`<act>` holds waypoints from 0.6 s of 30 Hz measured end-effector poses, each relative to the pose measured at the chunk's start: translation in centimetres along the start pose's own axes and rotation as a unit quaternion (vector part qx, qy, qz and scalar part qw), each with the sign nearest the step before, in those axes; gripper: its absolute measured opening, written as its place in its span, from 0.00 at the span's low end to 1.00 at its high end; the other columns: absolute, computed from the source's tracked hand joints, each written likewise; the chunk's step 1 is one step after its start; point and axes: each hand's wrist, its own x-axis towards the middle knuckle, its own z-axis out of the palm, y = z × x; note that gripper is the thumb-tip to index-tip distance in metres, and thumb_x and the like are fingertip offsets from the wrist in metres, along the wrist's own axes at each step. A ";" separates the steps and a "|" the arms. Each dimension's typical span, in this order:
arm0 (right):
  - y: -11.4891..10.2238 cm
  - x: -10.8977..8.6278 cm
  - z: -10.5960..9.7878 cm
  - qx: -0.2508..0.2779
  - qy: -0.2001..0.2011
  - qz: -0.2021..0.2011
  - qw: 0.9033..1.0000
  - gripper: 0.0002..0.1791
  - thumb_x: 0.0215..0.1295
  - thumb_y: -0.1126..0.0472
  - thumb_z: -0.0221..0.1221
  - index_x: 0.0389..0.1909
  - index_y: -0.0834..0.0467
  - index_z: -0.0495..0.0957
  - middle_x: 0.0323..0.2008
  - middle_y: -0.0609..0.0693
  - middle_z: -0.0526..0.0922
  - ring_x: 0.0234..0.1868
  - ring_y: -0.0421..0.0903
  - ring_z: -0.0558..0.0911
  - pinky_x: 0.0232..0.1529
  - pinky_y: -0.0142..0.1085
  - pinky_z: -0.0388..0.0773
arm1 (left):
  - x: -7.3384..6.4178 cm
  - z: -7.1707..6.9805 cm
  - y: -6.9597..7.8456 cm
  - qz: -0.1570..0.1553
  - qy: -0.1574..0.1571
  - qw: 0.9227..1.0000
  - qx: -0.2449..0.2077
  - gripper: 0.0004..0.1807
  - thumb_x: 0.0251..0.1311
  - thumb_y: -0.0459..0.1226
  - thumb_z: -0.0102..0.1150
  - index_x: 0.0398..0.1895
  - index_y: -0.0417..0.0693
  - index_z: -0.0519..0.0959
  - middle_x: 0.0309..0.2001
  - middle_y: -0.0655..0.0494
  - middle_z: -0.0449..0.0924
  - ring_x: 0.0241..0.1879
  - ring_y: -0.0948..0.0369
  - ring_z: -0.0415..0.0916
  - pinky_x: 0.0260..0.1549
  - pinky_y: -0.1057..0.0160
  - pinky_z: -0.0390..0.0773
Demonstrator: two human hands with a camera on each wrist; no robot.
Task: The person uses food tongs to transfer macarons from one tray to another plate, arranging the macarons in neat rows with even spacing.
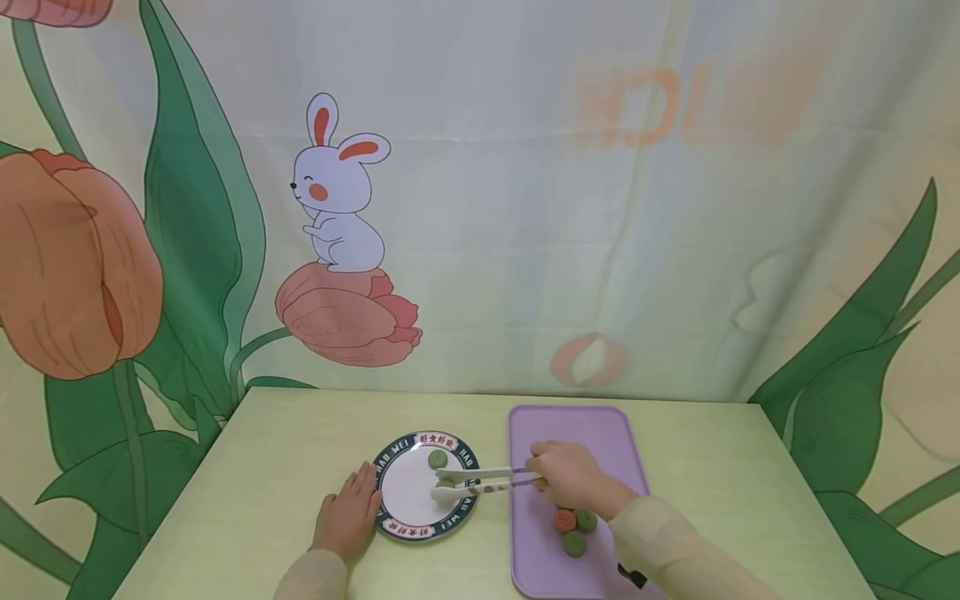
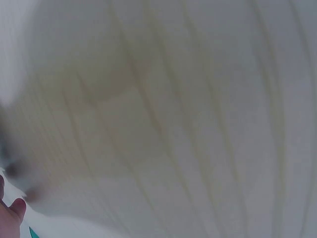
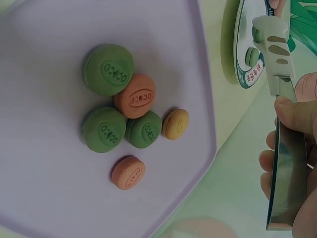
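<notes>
My right hand [image 1: 573, 479] grips a pair of tongs [image 1: 491, 472] with pale, spotted tips, held over the purple tray and reaching left across the plate. Between the tips, low over the plate, is a green macaron [image 1: 446, 483]; whether they squeeze it or have let it go I cannot tell. Another green macaron [image 1: 438, 459] lies near the plate's far side. My left hand [image 1: 348, 512] rests at the left rim of the dark-edged white plate [image 1: 401, 496], its fingers extended. Only fingertips of that hand [image 2: 11, 218] show in the left wrist view.
The purple tray [image 1: 540, 550] stands right of the plate. On it sit several macarons: green [image 3: 109, 69], orange [image 3: 134, 96] and a small yellow one [image 3: 176, 124]. A curtain with a printed rabbit [image 1: 345, 208] hangs behind the table [image 1: 720, 467].
</notes>
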 end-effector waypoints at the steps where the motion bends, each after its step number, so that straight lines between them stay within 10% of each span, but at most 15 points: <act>1: 0.0 0.0 0.0 0.002 -0.001 0.001 1.000 0.04 0.47 0.60 0.62 0.20 0.51 0.75 0.19 0.40 0.61 0.19 0.37 0.62 0.14 0.26 0.57 | 0.0 0.0 0.0 0.002 0.002 1.000 -0.001 0.30 0.65 0.48 0.33 0.66 0.41 0.53 0.67 0.47 0.52 0.64 0.47 0.54 0.56 0.41 0.60; 18: -0.5 0.8 0.7 0.005 -0.016 0.002 1.000 0.03 0.47 0.60 0.62 0.21 0.51 0.76 0.19 0.40 0.63 0.19 0.37 0.63 0.15 0.26 0.58 | -0.1 -0.1 0.1 0.000 -0.001 1.000 -0.002 0.30 0.65 0.49 0.32 0.66 0.42 0.52 0.67 0.47 0.52 0.64 0.47 0.53 0.56 0.40 0.59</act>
